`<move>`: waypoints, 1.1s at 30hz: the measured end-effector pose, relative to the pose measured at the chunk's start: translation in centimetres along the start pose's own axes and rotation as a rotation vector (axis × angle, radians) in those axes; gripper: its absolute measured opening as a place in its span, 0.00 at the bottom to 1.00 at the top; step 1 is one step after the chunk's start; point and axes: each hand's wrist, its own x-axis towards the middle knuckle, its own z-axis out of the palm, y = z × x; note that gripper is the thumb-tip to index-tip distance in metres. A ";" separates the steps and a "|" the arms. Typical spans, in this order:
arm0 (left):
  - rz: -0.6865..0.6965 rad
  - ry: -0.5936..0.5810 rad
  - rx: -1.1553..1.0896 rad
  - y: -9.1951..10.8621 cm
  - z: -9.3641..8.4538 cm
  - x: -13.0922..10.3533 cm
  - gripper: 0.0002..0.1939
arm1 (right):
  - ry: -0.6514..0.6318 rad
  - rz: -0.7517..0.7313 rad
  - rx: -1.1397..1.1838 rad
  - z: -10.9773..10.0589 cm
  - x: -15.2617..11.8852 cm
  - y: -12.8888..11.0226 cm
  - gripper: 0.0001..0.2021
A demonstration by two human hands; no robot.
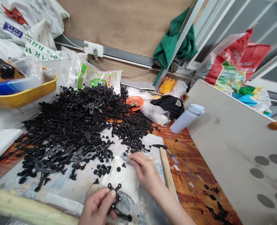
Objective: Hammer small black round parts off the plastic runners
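Near the bottom centre my left hand (99, 204) pinches a black branched part (116, 200) with round knobs at its ends, thumb on top. My right hand (144, 168) reaches over the upper right edge of a white cloth (126, 179), its fingers bent together near small black pieces; what its fingertips hold, if anything, is too small to make out. A small round black piece (118, 169) and another small black piece (123, 165) lie on the cloth. Behind and left spreads a large heap of black parts (77, 122).
A hammer (165, 165) and a pen (173, 157) lie right of my right hand. Farther back stand a pale blue bottle (187, 118) and an orange bowl (135, 103). A yellow basin (35, 93) is at left, a grey panel (229, 134) at right.
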 end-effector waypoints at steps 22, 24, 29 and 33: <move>0.068 0.014 0.060 -0.5 0.2 -0.1 0.22 | -0.104 0.272 0.004 2.5 -1.0 0.4 0.07; 0.051 0.023 0.071 -0.2 0.3 -0.3 0.21 | -0.100 0.287 0.011 2.5 -0.9 0.4 0.07; 0.050 0.033 0.088 0.3 0.4 -0.5 0.21 | -0.054 0.263 -0.017 1.6 -0.5 1.0 0.05; 0.053 0.045 0.108 0.5 0.4 -0.7 0.21 | -0.019 0.166 -0.030 0.9 0.3 0.8 0.03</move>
